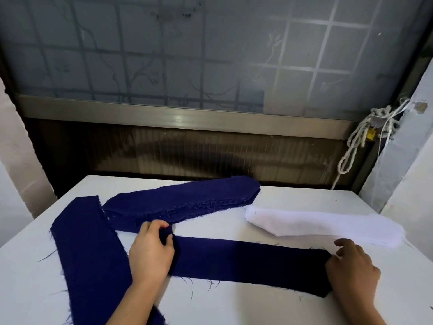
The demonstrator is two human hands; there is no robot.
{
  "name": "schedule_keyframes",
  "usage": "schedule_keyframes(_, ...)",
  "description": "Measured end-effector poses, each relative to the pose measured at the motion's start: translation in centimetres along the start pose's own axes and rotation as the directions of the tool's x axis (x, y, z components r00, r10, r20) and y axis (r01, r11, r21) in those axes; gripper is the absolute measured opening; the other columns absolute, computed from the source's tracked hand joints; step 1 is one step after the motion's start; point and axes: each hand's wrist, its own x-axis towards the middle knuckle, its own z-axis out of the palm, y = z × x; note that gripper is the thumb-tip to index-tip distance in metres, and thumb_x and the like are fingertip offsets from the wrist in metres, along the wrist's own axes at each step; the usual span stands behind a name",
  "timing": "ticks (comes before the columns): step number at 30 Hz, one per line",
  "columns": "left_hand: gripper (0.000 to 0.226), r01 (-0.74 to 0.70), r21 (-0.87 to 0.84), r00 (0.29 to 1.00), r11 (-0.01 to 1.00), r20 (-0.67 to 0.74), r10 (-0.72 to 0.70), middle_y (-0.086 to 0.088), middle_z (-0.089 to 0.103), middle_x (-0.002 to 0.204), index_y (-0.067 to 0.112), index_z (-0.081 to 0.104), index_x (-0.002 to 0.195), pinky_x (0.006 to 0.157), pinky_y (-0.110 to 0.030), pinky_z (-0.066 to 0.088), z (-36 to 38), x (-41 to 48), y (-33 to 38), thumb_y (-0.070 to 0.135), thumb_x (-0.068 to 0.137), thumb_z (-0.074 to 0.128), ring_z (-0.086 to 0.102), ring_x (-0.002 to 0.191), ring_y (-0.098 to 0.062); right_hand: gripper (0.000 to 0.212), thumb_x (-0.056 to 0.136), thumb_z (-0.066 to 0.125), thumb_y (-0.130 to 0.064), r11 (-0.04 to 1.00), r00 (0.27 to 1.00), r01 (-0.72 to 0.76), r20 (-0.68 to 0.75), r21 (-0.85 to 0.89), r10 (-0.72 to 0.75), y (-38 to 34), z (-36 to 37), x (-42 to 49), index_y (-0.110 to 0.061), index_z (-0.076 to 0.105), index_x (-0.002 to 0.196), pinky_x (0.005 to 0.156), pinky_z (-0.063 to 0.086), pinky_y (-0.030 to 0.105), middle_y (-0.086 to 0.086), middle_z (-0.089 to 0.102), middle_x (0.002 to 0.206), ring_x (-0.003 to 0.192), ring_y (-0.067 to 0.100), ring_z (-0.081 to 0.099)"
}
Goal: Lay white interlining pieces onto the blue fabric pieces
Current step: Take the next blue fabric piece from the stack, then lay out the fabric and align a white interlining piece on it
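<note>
A long blue fabric strip [246, 261] lies flat across the near middle of the white table [293, 198]. My left hand [151, 250] pinches its left end, the cloth bunched between thumb and fingers. My right hand [351, 268] rests on the strip's right end with its fingers curled down on the cloth. A stack of white interlining pieces [323, 227] lies just beyond my right hand. A stack of blue shaped pieces [182, 200] sits at the back of the table. Another blue strip [91, 259] runs diagonally on the left.
Behind the table stands a frosted window with a metal sill [178, 116]. A knotted white rope [365, 134] hangs at the right by a pale wall [407, 146]. The table's far edge runs just behind the blue stack.
</note>
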Motion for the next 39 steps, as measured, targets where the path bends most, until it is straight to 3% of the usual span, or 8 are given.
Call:
schedule_keyframes(3, 0.041, -0.132, 0.189, 0.989, 0.973, -0.037, 0.141, -0.011, 0.06, 0.1, 0.009, 0.068, 0.107, 0.068, -0.045, 0.051, 0.2, 0.0, 0.2, 0.005, 0.07, 0.084, 0.056, 0.084, -0.03, 0.042, 0.076, 0.059, -0.005, 0.991, 0.998, 0.056, -0.024, -0.124, -0.06, -0.5, 0.6, 0.0, -0.016, 0.06, 0.117, 0.094, 0.032, 0.045, 0.012, 0.056, 0.12, 0.11, 0.033, 0.048)
schedule_keyframes(6, 0.037, -0.224, 0.229, 0.972, 0.947, -0.023, 0.235, -0.011, 0.06, 0.092, 0.007, 0.07, 0.1, 0.064, -0.044, 0.05, 0.5, 0.0, 0.7, 0.001, 0.067, 0.083, 0.054, 0.077, -0.029, 0.031, 0.085, 0.061, -0.011, 0.97, 0.974, 0.224, -0.013, -0.091, -0.226, -2.2, 1.1, 0.7, -0.015, 0.061, 0.116, 0.093, 0.039, 0.045, 0.01, 0.056, 0.123, 0.111, 0.031, 0.049)
schedule_keyframes(11, 0.019, -0.168, 0.168, 0.984, 0.971, 0.089, 0.155, -0.001, 0.062, 0.087, 0.012, 0.067, 0.099, 0.058, -0.034, 0.048, 0.5, -0.2, 0.9, 0.013, 0.082, 0.075, 0.059, 0.075, -0.022, 0.027, 0.096, 0.054, -0.02, 0.888, 0.884, 0.458, 0.083, 0.032, -0.459, -6.5, 3.0, 3.0, -0.014, 0.062, 0.12, 0.1, 0.044, 0.035, 0.005, 0.055, 0.126, 0.117, 0.022, 0.048)
schedule_keyframes(16, 0.01, -0.13, 0.204, 0.985, 0.97, 0.139, 0.103, 0.006, 0.062, 0.083, 0.018, 0.063, 0.1, 0.056, -0.028, 0.044, 0.4, -0.2, 1.1, 0.026, 0.093, 0.061, 0.059, 0.07, -0.014, 0.026, 0.098, 0.045, -0.025, 0.826, 0.809, 0.563, 0.228, -0.032, -0.542, -9.0, 4.9, 4.7, -0.016, 0.065, 0.113, 0.086, 0.047, 0.033, 0.004, 0.058, 0.109, 0.101, 0.022, 0.051)
schedule_keyframes(21, 0.008, -0.131, 0.214, 0.981, 0.968, 0.168, 0.095, 0.009, 0.058, 0.076, 0.021, 0.06, 0.091, 0.053, -0.025, 0.042, 0.3, -0.3, 1.1, 0.029, 0.095, 0.058, 0.056, 0.063, -0.01, 0.021, 0.096, 0.043, -0.02, 0.812, 0.815, 0.566, 0.246, -0.145, -0.525, -9.4, 5.4, 5.4, -0.014, 0.062, 0.106, 0.077, 0.046, 0.031, 0.003, 0.056, 0.104, 0.098, 0.022, 0.052)
schedule_keyframes(28, 0.008, -0.141, 0.2, 0.975, 0.969, 0.196, 0.102, 0.011, 0.06, 0.079, 0.024, 0.057, 0.089, 0.057, -0.025, 0.046, 0.1, -0.4, 1.2, 0.029, 0.095, 0.055, 0.057, 0.067, -0.008, 0.026, 0.093, 0.045, -0.015, 0.805, 0.828, 0.534, 0.353, -0.258, -0.436, -9.7, 5.6, 5.8, -0.009, 0.052, 0.117, 0.093, 0.044, 0.033, 0.006, 0.049, 0.118, 0.11, 0.022, 0.048)
schedule_keyframes(32, 0.01, -0.15, 0.206, 0.973, 0.967, 0.203, 0.107, 0.011, 0.06, 0.081, 0.024, 0.058, 0.09, 0.059, -0.025, 0.047, 0.1, -0.4, 1.2, 0.03, 0.096, 0.053, 0.057, 0.068, -0.009, 0.024, 0.092, 0.048, -0.015, 0.874, 0.863, 0.448, 0.346, -0.191, -0.367, -9.3, 5.6, 6.3, -0.007, 0.055, 0.114, 0.094, 0.044, 0.033, 0.01, 0.052, 0.118, 0.108, 0.024, 0.05)
schedule_keyframes(39, 0.011, -0.157, 0.216, 0.973, 0.964, 0.203, 0.113, 0.011, 0.061, 0.081, 0.024, 0.059, 0.092, 0.06, -0.026, 0.048, 0.3, -0.3, 1.0, 0.03, 0.096, 0.051, 0.058, 0.069, -0.009, 0.017, 0.095, 0.042, -0.008, 0.975, 0.906, 0.209, 0.359, 0.076, -0.222, -8.5, 5.0, 7.1, 0.0, 0.056, 0.096, 0.08, 0.045, 0.034, 0.017, 0.054, 0.107, 0.093, 0.032, 0.055)
